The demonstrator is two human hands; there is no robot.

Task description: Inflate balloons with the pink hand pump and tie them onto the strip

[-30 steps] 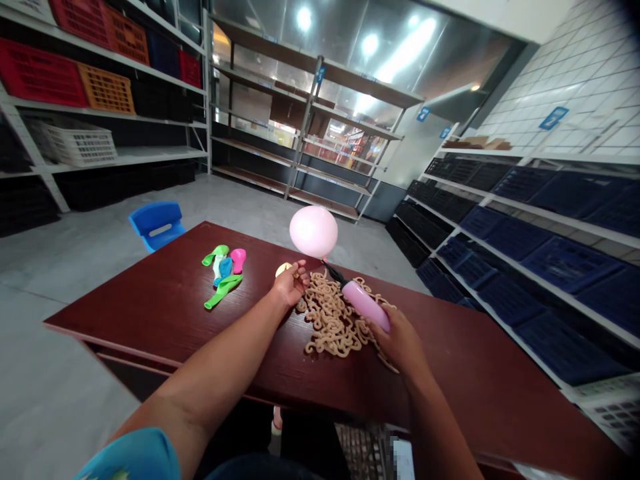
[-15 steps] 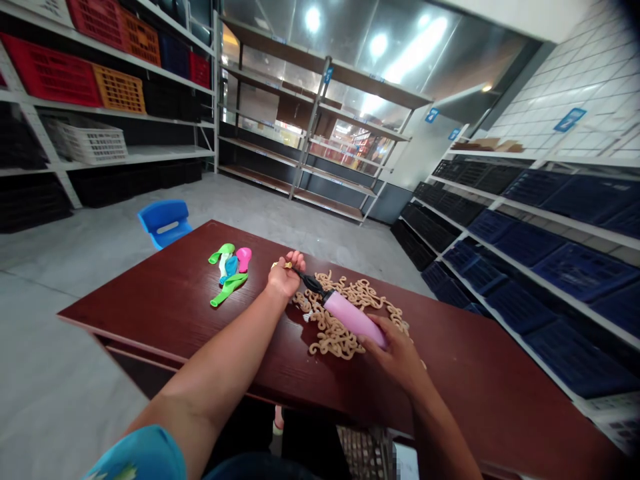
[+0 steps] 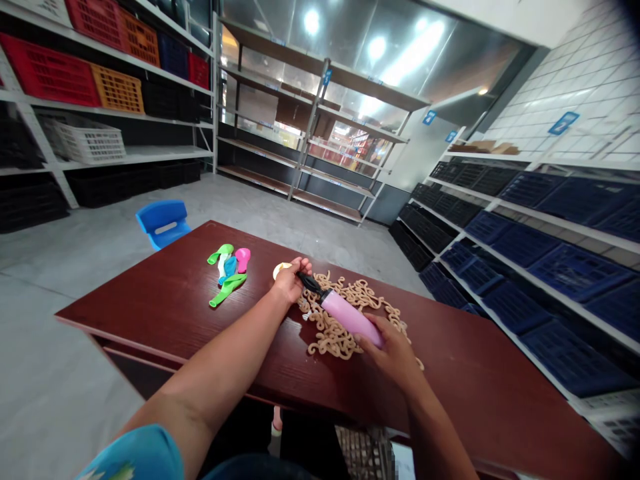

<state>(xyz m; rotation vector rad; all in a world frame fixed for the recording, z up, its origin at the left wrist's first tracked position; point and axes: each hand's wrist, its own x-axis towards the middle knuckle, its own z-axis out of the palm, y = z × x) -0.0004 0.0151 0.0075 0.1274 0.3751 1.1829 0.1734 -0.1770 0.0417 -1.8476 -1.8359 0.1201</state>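
My right hand is wrapped round the back end of a pink hand pump, which lies slanted over a heap of tan curly strips. The pump's black nozzle points at my left hand, whose fingers are pinched at the nozzle tip on the neck of a small yellow balloon. The balloon is limp and lies just beyond my knuckles on the dark red table. Several limp balloons, green, blue, white and pink, lie in a bunch to the left.
A blue plastic chair stands off the table's far left corner. Metal shelving with red, orange and white crates lines the left wall. Racks of dark blue bins run along the right. The floor beyond is bare grey concrete.
The inflated pink balloon that sat on the pump's nozzle one second ago is out of view. The pump has swung down toward my left hand, which now pinches a yellow balloon at its tip.
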